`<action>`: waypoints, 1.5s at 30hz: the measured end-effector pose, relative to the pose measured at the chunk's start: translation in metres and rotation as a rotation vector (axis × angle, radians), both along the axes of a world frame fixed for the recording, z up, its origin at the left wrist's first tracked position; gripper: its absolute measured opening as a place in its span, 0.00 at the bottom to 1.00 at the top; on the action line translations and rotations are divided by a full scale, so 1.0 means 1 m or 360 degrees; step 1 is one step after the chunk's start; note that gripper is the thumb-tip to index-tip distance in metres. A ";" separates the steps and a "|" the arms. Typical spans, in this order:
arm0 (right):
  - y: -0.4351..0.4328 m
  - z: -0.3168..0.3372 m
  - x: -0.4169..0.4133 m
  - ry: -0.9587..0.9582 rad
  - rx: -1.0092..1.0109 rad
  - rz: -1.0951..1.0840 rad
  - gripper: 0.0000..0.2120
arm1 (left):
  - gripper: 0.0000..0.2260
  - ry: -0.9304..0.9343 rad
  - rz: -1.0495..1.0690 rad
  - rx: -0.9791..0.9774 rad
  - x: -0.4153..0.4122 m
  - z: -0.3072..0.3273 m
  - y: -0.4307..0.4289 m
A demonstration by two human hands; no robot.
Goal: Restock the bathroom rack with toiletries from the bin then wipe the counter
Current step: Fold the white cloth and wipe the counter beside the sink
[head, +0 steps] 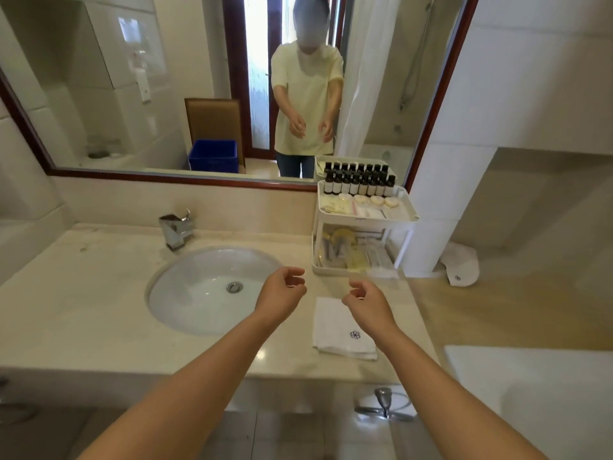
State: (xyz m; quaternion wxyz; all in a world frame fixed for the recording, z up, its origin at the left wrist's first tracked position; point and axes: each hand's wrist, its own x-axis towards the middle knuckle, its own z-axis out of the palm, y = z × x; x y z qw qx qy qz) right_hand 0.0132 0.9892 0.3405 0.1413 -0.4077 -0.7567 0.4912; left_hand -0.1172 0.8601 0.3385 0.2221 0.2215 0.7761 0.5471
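I'm looking at a bathroom, hotel-type by the stock. Stone counter (83, 293) with an inset oval sink (199, 293) and chrome faucet (174, 229), big framed mirror (149, 78) above. The mirror reflects a white shower curtain (368, 61) and tiled walls. Two-tier rack (365, 220) holds rows of identical small bottles (360, 184) and wrapped amenities. Folded white towel (338, 327) with a printed logo lies on the counter.

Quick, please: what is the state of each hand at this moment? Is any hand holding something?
Left hand: open, fingers loosely curled, holds nothing.
Right hand: open, fingers loosely curled, holds nothing.
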 end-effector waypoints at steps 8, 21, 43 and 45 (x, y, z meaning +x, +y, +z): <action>0.018 -0.059 0.004 -0.0178 -0.0110 0.0042 0.23 | 0.15 -0.0063 -0.0073 -0.0204 0.009 -0.053 0.026; 0.087 -0.151 -0.030 -0.0685 0.0015 0.0479 0.33 | 0.22 -0.0112 -0.0418 -0.0664 -0.007 -0.143 0.094; 0.149 -0.207 -0.086 -0.1109 0.0666 0.1426 0.50 | 0.31 0.0681 -0.0956 -0.1410 -0.052 -0.197 0.162; 0.151 -0.209 -0.091 -0.1106 0.0661 0.1410 0.51 | 0.31 0.0692 -0.1000 -0.1415 -0.058 -0.198 0.166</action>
